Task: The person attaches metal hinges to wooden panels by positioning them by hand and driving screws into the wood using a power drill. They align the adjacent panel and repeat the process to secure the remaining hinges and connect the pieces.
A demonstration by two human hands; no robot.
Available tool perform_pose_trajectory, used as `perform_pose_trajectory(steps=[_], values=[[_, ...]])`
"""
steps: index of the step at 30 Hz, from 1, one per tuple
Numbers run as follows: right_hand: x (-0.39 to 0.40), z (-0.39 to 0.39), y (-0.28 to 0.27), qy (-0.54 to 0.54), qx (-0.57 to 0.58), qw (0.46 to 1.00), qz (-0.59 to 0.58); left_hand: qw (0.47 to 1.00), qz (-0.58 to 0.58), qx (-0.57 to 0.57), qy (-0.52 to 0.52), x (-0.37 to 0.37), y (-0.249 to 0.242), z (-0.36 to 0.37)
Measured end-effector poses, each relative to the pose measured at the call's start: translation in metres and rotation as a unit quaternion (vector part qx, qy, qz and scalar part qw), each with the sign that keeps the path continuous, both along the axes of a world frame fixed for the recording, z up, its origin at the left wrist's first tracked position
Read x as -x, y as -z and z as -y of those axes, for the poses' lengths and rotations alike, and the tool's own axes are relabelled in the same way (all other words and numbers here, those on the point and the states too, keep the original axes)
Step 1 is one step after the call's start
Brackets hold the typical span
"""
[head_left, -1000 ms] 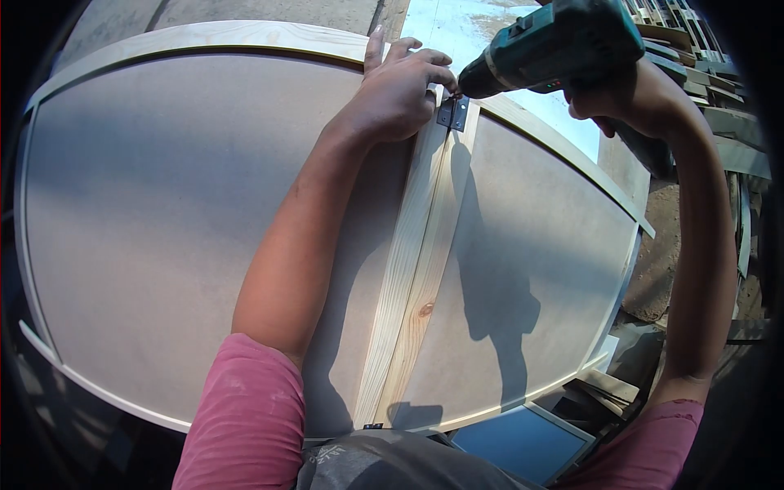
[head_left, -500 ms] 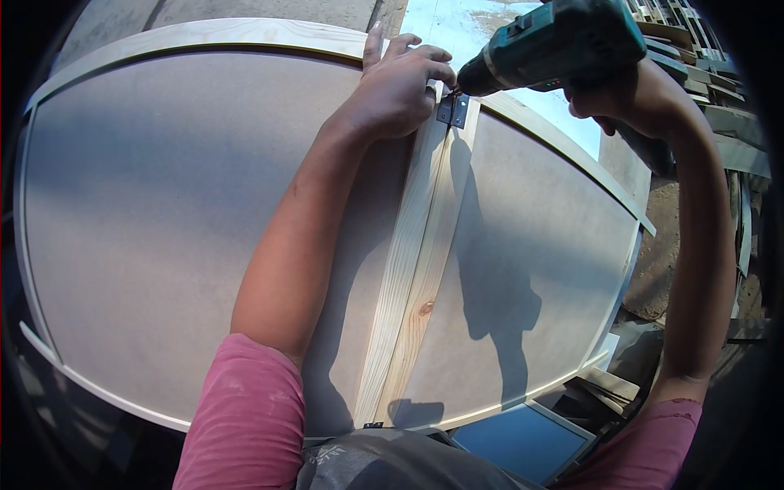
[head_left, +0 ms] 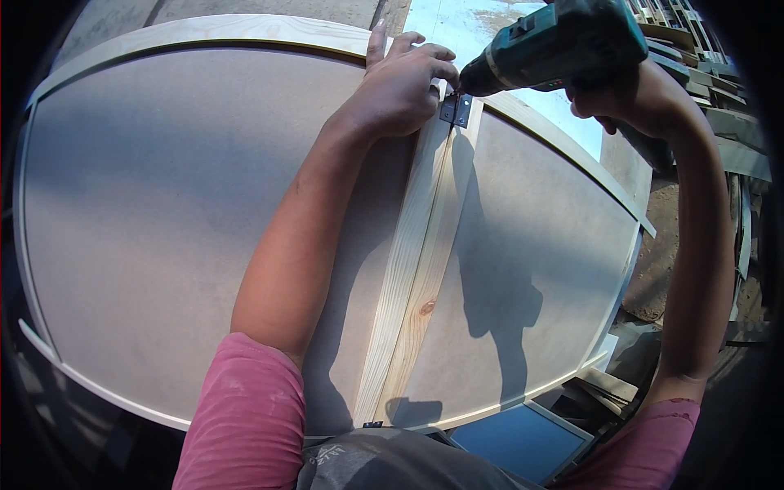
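Observation:
My right hand (head_left: pixel 625 98) is wrapped round the grip of a dark green cordless drill (head_left: pixel 563 49), held level with its chuck pointing left. The drill's tip is at the upper edge of a black metal hinge (head_left: pixel 455 111). The hinge lies across the seam between two pale wooden rails (head_left: pixel 425 237) of two framed panels. My left hand (head_left: pixel 400 90) rests over the left panel's top corner, thumb and forefinger bent together beside the drill tip, the outer fingers lifted. What they pinch, perhaps something small, is hidden.
The large left panel (head_left: pixel 188 220) and smaller right panel (head_left: pixel 531 237) have curved-looking wooden frames. A second black hinge (head_left: pixel 372 425) is at the near end of the seam. A blue framed board (head_left: pixel 523 441) lies below right. Stacked wood strips (head_left: pixel 702 73) are at the far right.
Almost nothing differs; the view has shifted slightly. Both hands and the drill keep their places at the hinge.

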State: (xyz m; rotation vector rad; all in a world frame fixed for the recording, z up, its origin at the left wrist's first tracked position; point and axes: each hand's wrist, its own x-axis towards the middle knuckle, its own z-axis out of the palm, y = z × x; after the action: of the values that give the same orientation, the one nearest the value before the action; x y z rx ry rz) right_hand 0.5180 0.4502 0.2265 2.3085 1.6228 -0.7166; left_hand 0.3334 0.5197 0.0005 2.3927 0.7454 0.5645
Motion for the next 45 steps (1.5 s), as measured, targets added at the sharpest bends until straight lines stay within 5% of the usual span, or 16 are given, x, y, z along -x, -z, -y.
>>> perform_pose_trajectory(steps=[5, 28, 30, 32, 34, 36, 40, 43, 45], values=[[0.0, 0.002, 0.002, 0.013, -0.007, 1.0, -0.02, 0.997, 0.073, 0.005, -0.009, -0.004, 0.008, 0.0], [0.01, 0.015, 0.003, 0.053, 0.038, 0.997, 0.031, 1.0, 0.018, 0.017, 0.002, 0.004, -0.003, 0.001], [-0.006, 0.068, 0.026, -0.018, -0.149, 0.984, -0.097, 0.999, 0.029, 0.022, 0.004, 0.004, -0.007, 0.004], [0.003, 0.099, 0.039, -0.086, -0.091, 0.986, -0.111, 0.999, 0.016, 0.043, 0.014, 0.006, -0.011, 0.005], [0.009, 0.138, 0.083, -0.03, -0.13, 0.971, -0.198, 0.999, 0.022, 0.044, 0.015, 0.005, -0.011, 0.001], [0.027, 0.163, 0.103, -0.045, -0.114, 0.989, -0.087, 0.998, 0.019, 0.055, 0.01, 0.006, -0.013, 0.003], [0.036, 0.18, 0.115, -0.054, -0.094, 0.992, -0.07, 0.998, 0.017, 0.056, 0.017, 0.007, -0.016, 0.003], [0.016, 0.165, 0.097, 0.001, -0.027, 0.966, -0.258, 0.998, 0.021, 0.053, 0.017, 0.006, -0.016, 0.003], [-0.026, 0.14, 0.098, -0.03, -0.083, 0.947, -0.31, 0.998, 0.021, 0.058, 0.016, 0.007, -0.015, 0.003]])
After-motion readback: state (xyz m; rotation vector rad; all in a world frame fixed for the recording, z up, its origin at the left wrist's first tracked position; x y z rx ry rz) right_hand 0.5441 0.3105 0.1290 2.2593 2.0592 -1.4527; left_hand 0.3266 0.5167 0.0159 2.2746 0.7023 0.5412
